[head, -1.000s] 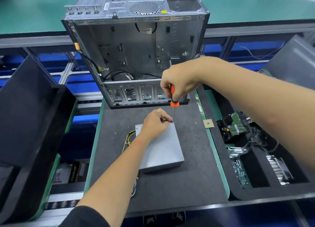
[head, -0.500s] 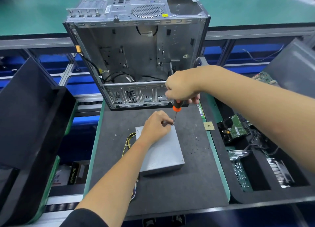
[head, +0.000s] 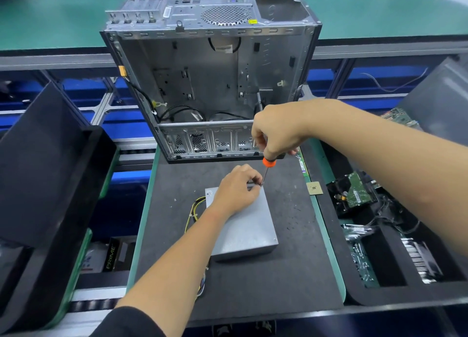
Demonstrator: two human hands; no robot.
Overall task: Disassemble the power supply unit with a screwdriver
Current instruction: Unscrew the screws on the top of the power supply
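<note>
1. Head cam: the PSU (head: 249, 231) lies flat mid-mat (head: 291, 281), near side of the gutted case (head: 215, 83).
2. Left hand (head: 236, 191) rests on its far end, fingers curled by the tip.
3. Right hand (head: 276, 131) grips the screwdriver (head: 268, 162), tip at the far right corner.

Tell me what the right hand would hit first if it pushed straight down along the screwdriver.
Probably the power supply unit: the right hand aims the screwdriver at its far top corner, beside the left hand fingers; contact itself is hidden.
</note>
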